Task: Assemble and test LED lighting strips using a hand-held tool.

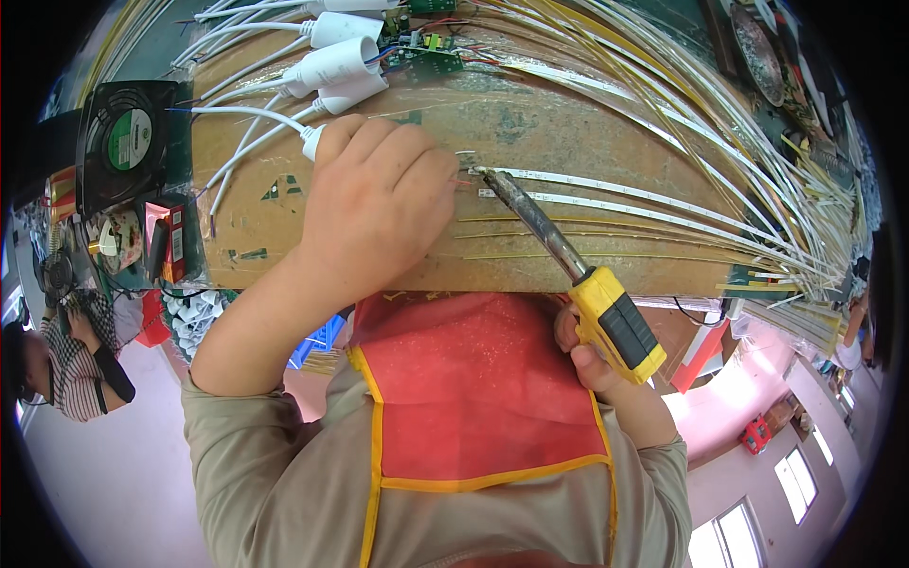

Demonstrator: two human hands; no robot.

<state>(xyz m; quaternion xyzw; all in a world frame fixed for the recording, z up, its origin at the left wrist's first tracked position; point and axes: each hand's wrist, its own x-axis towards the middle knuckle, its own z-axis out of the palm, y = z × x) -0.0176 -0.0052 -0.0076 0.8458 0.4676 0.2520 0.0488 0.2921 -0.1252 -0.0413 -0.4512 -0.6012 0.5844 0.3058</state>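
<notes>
My left hand [383, 199] is closed around a white plastic cable housing [311, 141], whose white cord runs off to the left. The fingers hide most of it, and thin wires show just beyond the fingertips. In my right hand [589, 364] is a soldering iron [620, 327] with a yellow and black handle. Its dark tip meets the left end of a white LED strip [606, 186], close to my left fingertips. A second white LED strip [615, 206] lies just nearer to me. Two thin yellowish strips [587, 233] lie nearer still.
Several white housings [331, 66] with cords and green circuit boards [426, 59] lie at the back of the brown work board [275, 237]. A black fan [123, 142] and a red box [166, 237] stand left. Bundled strips [805, 218] fill the right. Another person [80, 355] is at far left.
</notes>
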